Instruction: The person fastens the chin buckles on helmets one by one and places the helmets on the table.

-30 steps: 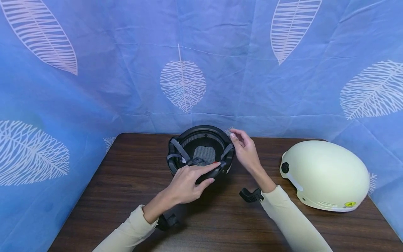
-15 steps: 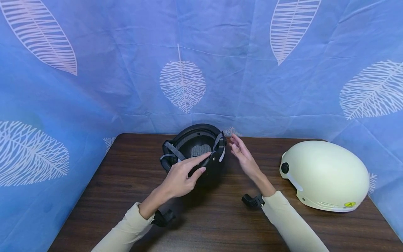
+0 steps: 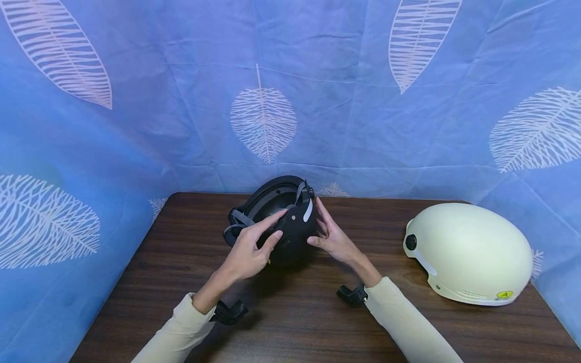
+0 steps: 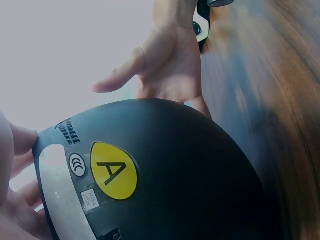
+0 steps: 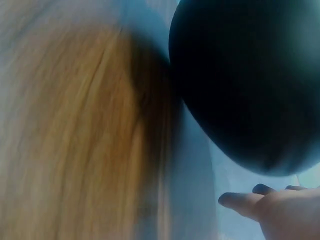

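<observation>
The black helmet (image 3: 297, 237) lies tilted with its hollow side up and to the left, grey straps inside. My left hand (image 3: 248, 251) holds its near rim, forefinger over the edge and thumb outside. At the helmet's right side is my right hand (image 3: 335, 241), fingers spread and fairly straight; whether they touch the shell I cannot tell. In the left wrist view, the shell (image 4: 190, 170) shows a yellow A sticker (image 4: 114, 171), with left-hand fingers at its rim. The right wrist view has the dark shell (image 5: 250, 85) above the right hand (image 5: 290, 212).
A cream helmet (image 3: 472, 252) sits dome up on the right of the brown wooden table (image 3: 290, 327). Behind the table hangs a blue cloth (image 3: 317, 126) with white leaf prints. A black camera is strapped to each wrist.
The black helmet has turned and tilted, moving left, so its right outer side now shows. My left hand moved left with it; my right hand came left and lower beside the shell.
</observation>
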A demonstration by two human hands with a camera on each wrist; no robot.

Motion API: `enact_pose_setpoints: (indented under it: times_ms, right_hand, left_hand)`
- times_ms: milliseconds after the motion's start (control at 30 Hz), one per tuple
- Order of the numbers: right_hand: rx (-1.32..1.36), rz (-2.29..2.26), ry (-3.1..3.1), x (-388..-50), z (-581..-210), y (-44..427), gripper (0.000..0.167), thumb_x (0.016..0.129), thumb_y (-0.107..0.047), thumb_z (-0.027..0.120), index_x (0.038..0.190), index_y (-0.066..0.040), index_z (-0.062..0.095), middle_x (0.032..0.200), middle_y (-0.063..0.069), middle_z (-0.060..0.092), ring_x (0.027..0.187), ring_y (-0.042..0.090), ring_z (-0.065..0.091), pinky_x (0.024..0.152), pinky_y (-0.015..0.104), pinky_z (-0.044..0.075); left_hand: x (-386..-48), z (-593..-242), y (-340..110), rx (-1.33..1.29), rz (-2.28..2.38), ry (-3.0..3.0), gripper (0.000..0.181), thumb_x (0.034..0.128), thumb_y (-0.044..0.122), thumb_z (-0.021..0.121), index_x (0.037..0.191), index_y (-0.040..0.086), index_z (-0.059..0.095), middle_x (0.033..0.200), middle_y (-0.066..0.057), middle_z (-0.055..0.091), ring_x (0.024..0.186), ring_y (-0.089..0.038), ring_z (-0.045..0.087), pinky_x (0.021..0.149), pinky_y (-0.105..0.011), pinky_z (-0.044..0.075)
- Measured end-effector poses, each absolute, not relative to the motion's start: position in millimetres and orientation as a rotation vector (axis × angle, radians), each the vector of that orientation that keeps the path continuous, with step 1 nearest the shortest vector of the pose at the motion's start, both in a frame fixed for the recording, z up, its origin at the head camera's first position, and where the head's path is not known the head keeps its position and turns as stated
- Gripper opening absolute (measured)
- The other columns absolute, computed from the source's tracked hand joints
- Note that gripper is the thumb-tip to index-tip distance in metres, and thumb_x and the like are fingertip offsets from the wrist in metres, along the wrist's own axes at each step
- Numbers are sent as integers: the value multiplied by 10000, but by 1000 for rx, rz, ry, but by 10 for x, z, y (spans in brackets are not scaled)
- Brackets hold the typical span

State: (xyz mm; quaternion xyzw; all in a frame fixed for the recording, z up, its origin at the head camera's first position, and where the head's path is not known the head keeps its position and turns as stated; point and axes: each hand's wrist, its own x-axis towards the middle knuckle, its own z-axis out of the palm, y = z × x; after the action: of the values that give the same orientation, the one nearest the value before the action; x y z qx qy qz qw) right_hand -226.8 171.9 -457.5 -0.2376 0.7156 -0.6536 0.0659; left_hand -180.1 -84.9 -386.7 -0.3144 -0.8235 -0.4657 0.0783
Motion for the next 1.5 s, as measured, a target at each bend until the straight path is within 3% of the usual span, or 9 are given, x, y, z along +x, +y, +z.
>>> enact_pose_setpoints:
  times_ms: [233,400,633,933,1200,1333,1367,1433,1500]
  right_hand:
    - [-674,-1991,2208,-2245,-4487,1563,1043,825,-374,797,1592,-367,90,1672,0,65,1491,358,223,1083,536,370]
    - [-676,-2017,2195,-2245,-4461,1539,992,843,-307,792,1592,-346,143,1662,14,129,1473,350,282,1034,479,441]
    - [-708,-2044,2117,-2230,-4418,1502,992,850,-255,794,1598,-315,146,1661,28,133,1480,335,270,1072,475,398]
    - [-692,-1983,2201,-2201,-4320,1419,997,822,-332,814,1577,-398,166,1657,-72,122,1504,254,227,1090,501,370]
    - [-664,-1952,2270,-2183,-4288,1351,964,830,-322,810,1569,-401,196,1656,-79,115,1519,228,167,1115,549,315]
    - [-649,-1964,2298,-2179,-4275,1324,936,843,-344,795,1568,-389,205,1650,-74,146,1515,232,184,1142,526,283]
    - [-650,-1980,2298,-2180,-4277,1322,928,851,-343,787,1572,-372,204,1650,-66,152,1515,232,183,1156,515,264]
    - [-651,-2016,2292,-2183,-4287,1322,908,871,-345,767,1581,-332,200,1653,-39,158,1517,234,175,1180,493,221]
    - [-654,-2063,2262,-2192,-4310,1324,902,888,-340,750,1590,-289,187,1657,-3,157,1519,250,170,1190,485,195]
  left_hand:
    - [-1797,-3878,-903,-930,-1469,-2456,467,1048,204,505,1507,242,428,1364,-59,597,1133,-173,630,974,-435,512]
    - [-1803,-3851,-959,-945,-1535,-2491,487,1052,201,492,1522,267,379,1347,-88,600,1209,-215,597,988,-473,499]
    - [-1844,-3755,-948,-911,-1490,-2591,573,1035,309,529,1555,267,293,1427,-117,542,1249,-280,576,983,-520,493]
    - [-1947,-3520,-753,-660,-1278,-2689,729,963,464,601,1565,226,265,1363,-177,593,1202,-325,617,908,-564,522]
    - [-1971,-3467,-697,-591,-1275,-2660,698,977,307,621,1573,242,264,1326,-183,611,1158,-337,631,853,-547,544]
    - [-1989,-3503,-714,-584,-1304,-2607,605,1021,250,548,1565,257,284,879,-154,672,681,-345,654,660,-449,548]
    - [-1994,-3507,-722,-570,-1312,-2587,583,1028,243,535,1561,252,299,796,-143,634,655,-342,642,667,-449,547]
    - [-2005,-3518,-747,-533,-1352,-2540,538,1039,227,511,1547,236,332,839,-163,647,703,-359,655,738,-477,551]
    - [-2012,-3522,-777,-479,-1392,-2494,497,1045,224,497,1526,228,372,1092,-160,677,982,-340,669,883,-512,528]
